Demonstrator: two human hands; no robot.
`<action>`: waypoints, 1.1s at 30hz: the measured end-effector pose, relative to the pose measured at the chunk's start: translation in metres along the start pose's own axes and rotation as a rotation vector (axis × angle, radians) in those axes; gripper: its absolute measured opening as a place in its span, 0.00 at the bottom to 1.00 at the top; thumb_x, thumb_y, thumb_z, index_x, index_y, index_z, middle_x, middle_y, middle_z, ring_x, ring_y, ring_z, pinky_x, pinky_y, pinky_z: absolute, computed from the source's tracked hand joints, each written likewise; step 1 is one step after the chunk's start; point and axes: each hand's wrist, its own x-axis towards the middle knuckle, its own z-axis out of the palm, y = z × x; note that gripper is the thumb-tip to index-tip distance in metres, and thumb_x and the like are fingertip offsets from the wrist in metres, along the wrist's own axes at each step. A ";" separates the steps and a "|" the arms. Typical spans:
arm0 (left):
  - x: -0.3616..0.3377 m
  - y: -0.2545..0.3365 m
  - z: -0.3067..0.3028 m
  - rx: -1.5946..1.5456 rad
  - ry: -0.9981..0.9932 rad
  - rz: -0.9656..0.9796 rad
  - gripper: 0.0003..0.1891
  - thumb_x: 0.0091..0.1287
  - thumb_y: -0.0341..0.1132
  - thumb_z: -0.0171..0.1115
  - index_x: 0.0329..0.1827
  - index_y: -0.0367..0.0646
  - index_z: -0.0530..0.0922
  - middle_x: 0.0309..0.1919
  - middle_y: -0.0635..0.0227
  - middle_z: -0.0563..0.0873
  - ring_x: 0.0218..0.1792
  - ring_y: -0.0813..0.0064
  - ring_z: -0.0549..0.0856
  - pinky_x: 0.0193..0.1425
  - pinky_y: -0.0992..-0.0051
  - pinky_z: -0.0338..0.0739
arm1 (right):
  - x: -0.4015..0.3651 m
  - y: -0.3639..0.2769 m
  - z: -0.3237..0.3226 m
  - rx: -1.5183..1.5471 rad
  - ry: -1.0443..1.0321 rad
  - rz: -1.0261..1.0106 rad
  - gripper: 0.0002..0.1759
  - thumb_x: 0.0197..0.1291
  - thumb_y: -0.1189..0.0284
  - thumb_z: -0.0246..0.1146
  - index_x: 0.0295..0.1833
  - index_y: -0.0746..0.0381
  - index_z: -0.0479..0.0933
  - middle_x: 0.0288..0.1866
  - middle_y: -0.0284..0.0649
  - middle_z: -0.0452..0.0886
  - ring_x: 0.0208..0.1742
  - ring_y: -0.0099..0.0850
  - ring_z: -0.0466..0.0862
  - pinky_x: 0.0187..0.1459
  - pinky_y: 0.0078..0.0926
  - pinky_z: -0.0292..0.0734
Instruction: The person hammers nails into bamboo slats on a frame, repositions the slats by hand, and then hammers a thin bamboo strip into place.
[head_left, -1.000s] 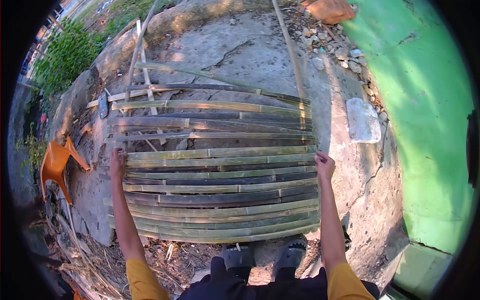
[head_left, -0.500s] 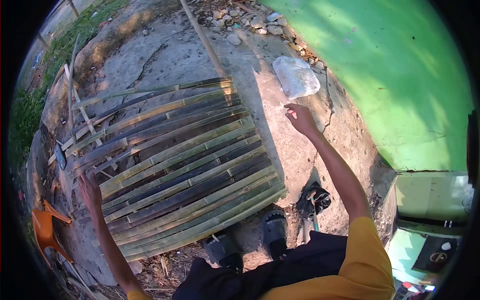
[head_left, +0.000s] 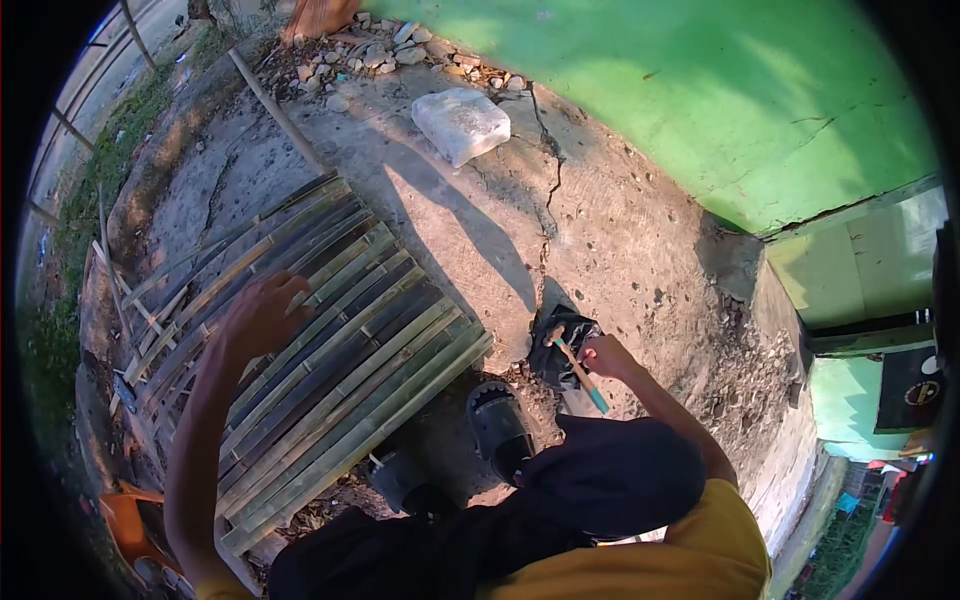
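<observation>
My left hand [head_left: 264,312] hovers over the slatted bamboo panel [head_left: 345,335], fingers loosely apart and holding nothing. Split green and dark bamboo strips lie side by side to form this panel. At the right, my right hand [head_left: 612,357] has its fingers curled together, and what they may hold is hidden. Just left of those fingers is a hammer [head_left: 580,378] with a teal handle grip, its head lying toward the panel. The hammer rests over a crumpled black plastic bag [head_left: 550,366] on the ground.
A pale stone block [head_left: 461,124] sits on the cracked concrete beyond the panel. Rubble [head_left: 375,52] lines the foot of the green wall [head_left: 700,110]. A pole [head_left: 275,108] reaches to the panel's far corner. An orange plastic chair [head_left: 135,530] stands at lower left.
My view has turned to the right. My left hand has moved from the panel's left end to above its middle. My right hand has come back from near the stone block to beside the hammer.
</observation>
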 end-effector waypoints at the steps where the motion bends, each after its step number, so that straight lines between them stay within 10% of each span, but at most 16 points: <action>1: 0.003 0.008 -0.001 0.023 -0.067 0.030 0.19 0.75 0.42 0.67 0.63 0.44 0.80 0.59 0.54 0.84 0.60 0.47 0.84 0.62 0.52 0.79 | -0.005 -0.006 0.023 -0.012 0.159 0.112 0.09 0.61 0.74 0.66 0.43 0.57 0.91 0.37 0.46 0.91 0.41 0.47 0.91 0.45 0.42 0.85; 8: 0.040 0.011 0.021 0.206 -0.185 -0.055 0.19 0.74 0.46 0.64 0.61 0.44 0.82 0.53 0.54 0.88 0.57 0.47 0.87 0.59 0.49 0.81 | 0.029 0.022 0.105 0.035 0.749 0.111 0.09 0.56 0.80 0.71 0.44 0.63 0.84 0.40 0.53 0.84 0.38 0.54 0.86 0.42 0.49 0.82; 14: 0.079 -0.024 0.099 0.069 0.053 -0.195 0.12 0.70 0.41 0.65 0.46 0.42 0.86 0.43 0.51 0.91 0.50 0.46 0.90 0.54 0.49 0.85 | 0.055 0.090 0.129 0.300 0.486 0.029 0.09 0.55 0.82 0.72 0.42 0.64 0.82 0.38 0.47 0.84 0.35 0.40 0.87 0.37 0.38 0.82; 24: 0.134 -0.011 0.222 -0.200 0.441 -0.142 0.20 0.66 0.34 0.71 0.61 0.43 0.80 0.56 0.52 0.82 0.62 0.46 0.80 0.64 0.51 0.77 | 0.032 0.048 0.101 0.869 0.291 0.235 0.21 0.68 0.78 0.68 0.64 0.68 0.75 0.33 0.35 0.83 0.35 0.22 0.85 0.32 0.27 0.81; 33: 0.167 0.005 0.232 -0.131 0.601 -0.137 0.24 0.68 0.35 0.70 0.67 0.46 0.78 0.60 0.59 0.79 0.65 0.53 0.77 0.65 0.52 0.73 | 0.035 0.047 0.120 0.634 0.489 0.304 0.03 0.62 0.79 0.67 0.37 0.67 0.80 0.27 0.38 0.84 0.30 0.28 0.85 0.36 0.29 0.82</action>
